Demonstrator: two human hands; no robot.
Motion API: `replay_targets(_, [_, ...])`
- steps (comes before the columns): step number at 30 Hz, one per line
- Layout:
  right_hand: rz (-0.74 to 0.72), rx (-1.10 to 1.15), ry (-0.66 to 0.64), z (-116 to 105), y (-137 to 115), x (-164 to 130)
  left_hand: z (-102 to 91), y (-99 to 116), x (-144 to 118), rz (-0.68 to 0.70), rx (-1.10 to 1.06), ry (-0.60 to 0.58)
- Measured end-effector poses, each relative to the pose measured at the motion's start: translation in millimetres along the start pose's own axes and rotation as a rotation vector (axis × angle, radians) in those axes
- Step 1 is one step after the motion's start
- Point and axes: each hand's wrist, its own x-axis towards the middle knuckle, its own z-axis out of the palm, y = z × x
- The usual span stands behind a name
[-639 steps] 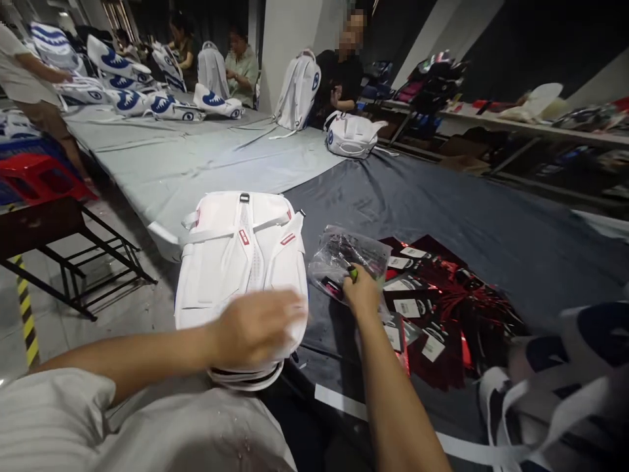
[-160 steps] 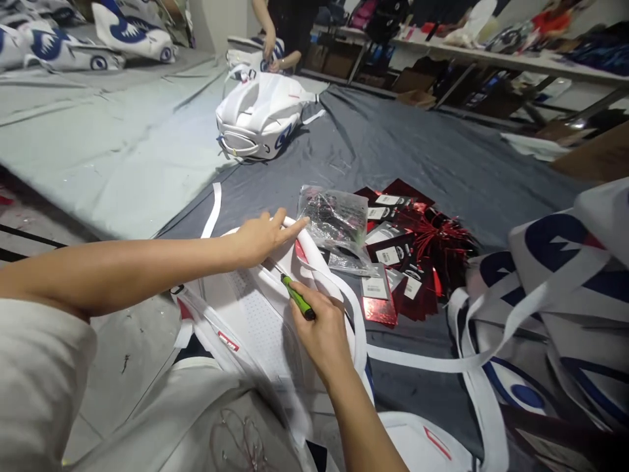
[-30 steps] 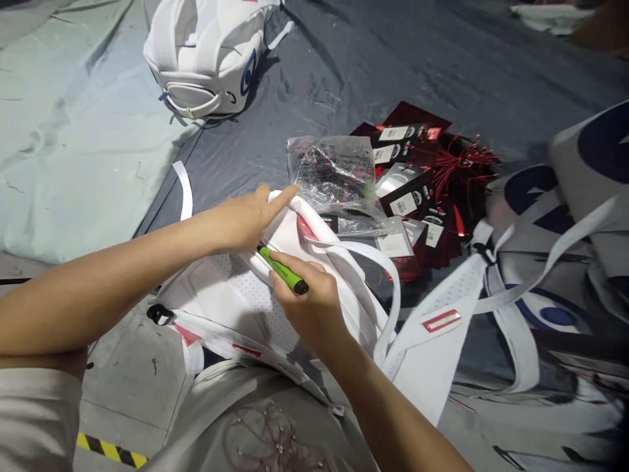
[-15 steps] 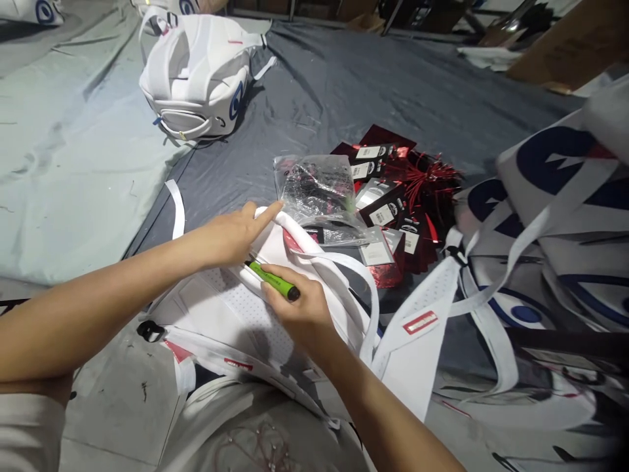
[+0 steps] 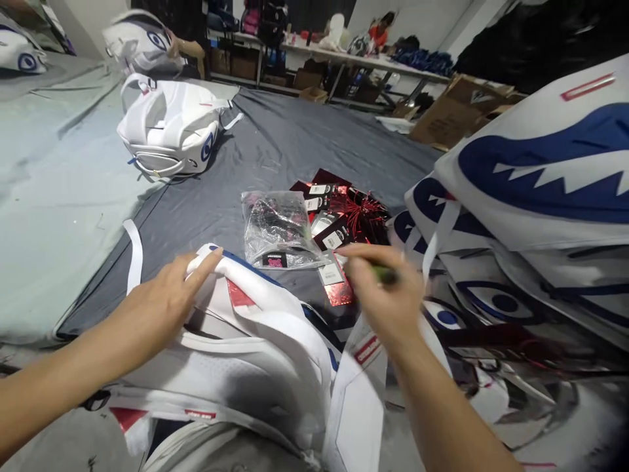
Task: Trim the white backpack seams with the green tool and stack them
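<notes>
A white backpack (image 5: 275, 373) with blue and red details lies against my body at the table edge. My left hand (image 5: 164, 298) grips its upper rim, the index finger stretched along the edge. Above the bag's right side, my right hand (image 5: 386, 295) is closed around a green pen-like tool (image 5: 383, 274) with a black end. Motion smears this tool, so its exact kind is unclear. Behind that hand lie red and black hang tags (image 5: 337, 239) with red strings. A clear plastic bag (image 5: 280, 229) of small items rests to their left.
White backpacks with blue eyes and teeth (image 5: 545, 170) are stacked at the right. Another white backpack (image 5: 170, 131) stands at the far left on the grey cloth (image 5: 275, 144). Behind it, a person's arm (image 5: 191, 49) is beside another bag. Cardboard boxes (image 5: 447, 118) are at the back.
My right hand has lifted the green tool away from the backpack's opening, towards the right and the tags. My left hand stays on the rim. The view has tilted up.
</notes>
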Motion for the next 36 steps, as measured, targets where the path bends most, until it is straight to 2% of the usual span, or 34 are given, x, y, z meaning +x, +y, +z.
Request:
replay_targets(1, [-0.055, -0.157, -0.197, 15.5, 27.3, 5.6, 0.3, 1.8, 0.2, -0.015, 0.008, -0.011])
replay_targets(2, [-0.083, -0.195, -0.333, 34.6, 53.5, 10.0, 0.2, 3.3, 3.0, -0.029, 0.014, -0.034])
replay_targets(5, [-0.125, -0.242, -0.494, 94.3, 112.7, 19.6, -0.7, 5.2, 19.4, -0.033, 0.015, -0.103])
replay_targets(8, [-0.123, -0.281, -0.553, 131.8, 141.8, 29.0, 0.0, 4.8, 31.6, -0.026, 0.010, -0.112])
replay_targets(12, [-0.088, -0.313, -0.594, 144.7, 157.5, 39.1, 1.3, 5.5, 32.4, -0.042, -0.011, -0.108])
replay_targets(16, [-0.086, -0.302, -0.587, 131.9, 157.4, 41.4, -0.1, 5.3, 30.7, -0.040, -0.036, -0.121])
replay_targets(19, [-0.111, -0.279, -0.516, 104.8, 143.3, 43.9, -1.1, 3.2, 31.3, -0.046, -0.069, -0.103])
replay_targets(22, [-0.151, -0.233, -0.394, 66.2, 107.2, 47.0, -2.1, 2.1, 31.7, -0.056, -0.119, -0.104])
replay_targets(25, [-0.160, -0.168, -0.204, 32.0, 43.9, 39.5, -4.6, 3.7, 33.7, -0.032, -0.171, -0.090])
replay_targets(27, [-0.103, -0.116, -0.064, 21.0, -5.4, 23.8, -6.9, 4.1, 36.2, -0.029, -0.191, -0.080])
replay_targets(28, [-0.118, -0.072, -0.064, 20.7, -28.5, 12.8, -7.9, 3.4, 37.0, -0.033, -0.204, -0.083])
replay_targets(30, [-0.239, 0.031, -0.211, 30.6, -65.7, -12.3, -8.2, -0.1, 34.8, -0.041, -0.286, -0.081])
replay_targets(32, [-0.306, -0.022, -0.382, 49.7, -86.7, -34.4, -3.8, -6.5, 24.8, -0.049, -0.461, -0.032])
replay_targets(34, [-0.262, -0.191, -0.515, 68.5, -93.4, -46.5, 6.9, -14.4, 6.5, -0.091, -0.645, 0.063])
replay_targets(36, [-0.151, -0.341, -0.622, 80.7, -92.7, -47.7, 21.8, -21.3, -16.2, -0.140, -0.725, 0.130])
